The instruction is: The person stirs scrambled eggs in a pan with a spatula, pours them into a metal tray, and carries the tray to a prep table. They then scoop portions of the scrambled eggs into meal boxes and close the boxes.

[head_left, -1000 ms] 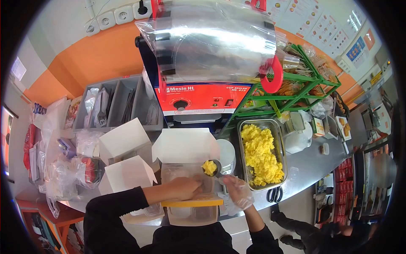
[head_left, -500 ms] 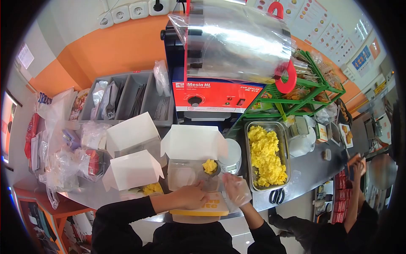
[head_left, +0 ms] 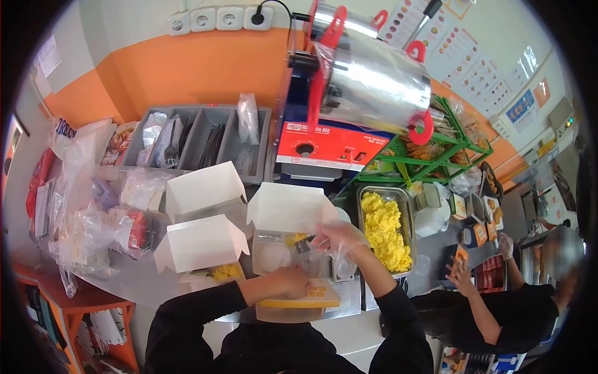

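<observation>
My right hand (head_left: pixel 342 240), in a clear plastic glove, reaches over the right side of an open white box (head_left: pixel 291 209). Its fingers close at the rim of a small dark cup (head_left: pixel 304 245), partly hidden, with yellow scrambled egg (head_left: pixel 294 238) at its left. A pale round portion (head_left: pixel 274 257) lies in the box's left part. My bare left hand (head_left: pixel 289 283) has curled fingers at the box's front edge, beside clear plastic; what they hold, if anything, is hidden. Below it is a yellow-and-white printed carton (head_left: pixel 311 292).
Right of the box stands a metal tray (head_left: pixel 412 240) of scrambled egg. Two more open boxes (head_left: pixel 202 240) (head_left: pixel 207 190) are on the left. Behind are a grey cutlery organizer (head_left: pixel 193 168) and a cup sealer (head_left: pixel 330 146). A co-worker (head_left: pixel 486 318) works at the far right.
My right hand has moved left and up, from beside the box to the cup. The cup now looks tilted. The view has shifted, and the co-worker has come closer.
</observation>
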### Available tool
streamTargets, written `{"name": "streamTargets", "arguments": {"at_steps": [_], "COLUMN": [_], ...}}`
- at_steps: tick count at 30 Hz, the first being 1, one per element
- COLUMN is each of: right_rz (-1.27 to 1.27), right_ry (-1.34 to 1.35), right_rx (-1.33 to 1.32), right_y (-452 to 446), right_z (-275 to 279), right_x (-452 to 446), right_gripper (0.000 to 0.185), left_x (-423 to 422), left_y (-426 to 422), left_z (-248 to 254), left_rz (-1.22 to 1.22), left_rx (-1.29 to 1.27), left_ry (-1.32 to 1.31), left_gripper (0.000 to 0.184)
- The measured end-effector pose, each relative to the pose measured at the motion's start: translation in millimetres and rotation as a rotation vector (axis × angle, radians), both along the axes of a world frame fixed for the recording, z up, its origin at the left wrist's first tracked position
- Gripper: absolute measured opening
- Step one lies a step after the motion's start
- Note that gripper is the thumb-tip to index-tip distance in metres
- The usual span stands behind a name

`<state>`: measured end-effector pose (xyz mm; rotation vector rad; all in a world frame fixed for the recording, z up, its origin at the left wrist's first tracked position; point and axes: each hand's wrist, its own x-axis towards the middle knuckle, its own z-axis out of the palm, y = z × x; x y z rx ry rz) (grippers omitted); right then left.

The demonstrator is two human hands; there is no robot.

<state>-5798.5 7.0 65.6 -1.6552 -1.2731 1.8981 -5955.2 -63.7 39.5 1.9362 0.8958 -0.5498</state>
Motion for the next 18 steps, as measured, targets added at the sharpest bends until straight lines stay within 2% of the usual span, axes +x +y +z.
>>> {"name": "streamTargets", "arguments": {"at_steps": [1, 3, 5, 7, 10, 13, 17, 18], "right_rz": [0.029, 0.200, 0.208, 0.051, 0.134, -0.077, 0.257, 0.291], "right_ry": [-0.042, -0.197, -0.222, -0.126, -0.343, -0.195, -0.464, -0.543], "right_rx": [0.059, 0.361, 0.458, 0.350, 0.485, 0.318, 0.710, 0.737], "right_y": [-1, 6, 10, 10, 18, 19, 23, 15], "right_z": [0, -29, -35, -27, -38, -37, -46, -16], "right_x": [-3, 7, 5, -6, -11, -17, -7, -17], "right_gripper": [0.037, 0.037, 0.037, 0.037, 0.039, 0.039, 0.043, 0.042], "left_x": [-1, -2, -2, -1, -2, -4, -6, -7], "left_y": [-1, -3, -8, -10, -12, -13, -12, -9], "left_z": [-1, -3, -8, -7, -5, -8, -3, 3], "left_rz": [-0.007, -0.018, 0.033, 0.042, 0.022, 0.051, 0.067, 0.070], "left_rx": [0.030, 0.085, 0.105, 0.117, 0.125, 0.135, 0.137, 0.132], "left_ry": [-0.010, -0.026, -0.027, -0.027, -0.035, -0.061, -0.081, -0.088], "left_gripper": [0.047, 0.047, 0.046, 0.046, 0.047, 0.047, 0.047, 0.047]}}
